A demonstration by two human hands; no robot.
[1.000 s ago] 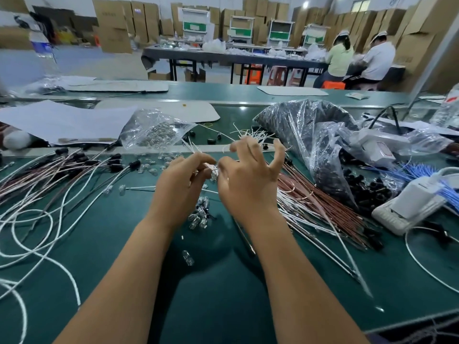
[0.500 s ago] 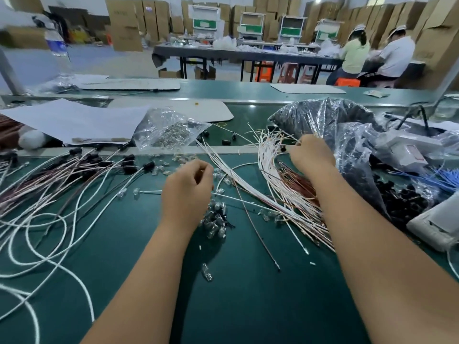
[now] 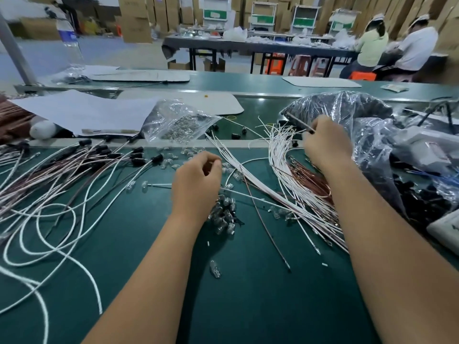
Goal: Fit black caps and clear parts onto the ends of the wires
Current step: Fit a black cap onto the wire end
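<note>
My right hand (image 3: 326, 145) pinches a thin brown wire (image 3: 299, 123) at the top of a fan of white and brown bare wires (image 3: 285, 189) on the green mat. My left hand (image 3: 196, 184) hovers with curled fingers above a small heap of clear parts (image 3: 224, 216); what its fingertips hold I cannot make out. One clear part (image 3: 215, 268) lies alone nearer me. Wires with black caps fitted (image 3: 104, 155) spread out at the left. Loose black caps (image 3: 432, 202) lie at the right.
A clear bag of small clear parts (image 3: 181, 124) lies at the back centre beside white paper (image 3: 82, 112). Crumpled plastic bags (image 3: 347, 110) and a white device (image 3: 444, 232) crowd the right. Long white wire loops (image 3: 37, 232) cover the left. Two people sit at a far table.
My hands have separated: the right went from the middle up to the far right wire ends and now pinches a brown wire. The left stayed low over the clear parts.
</note>
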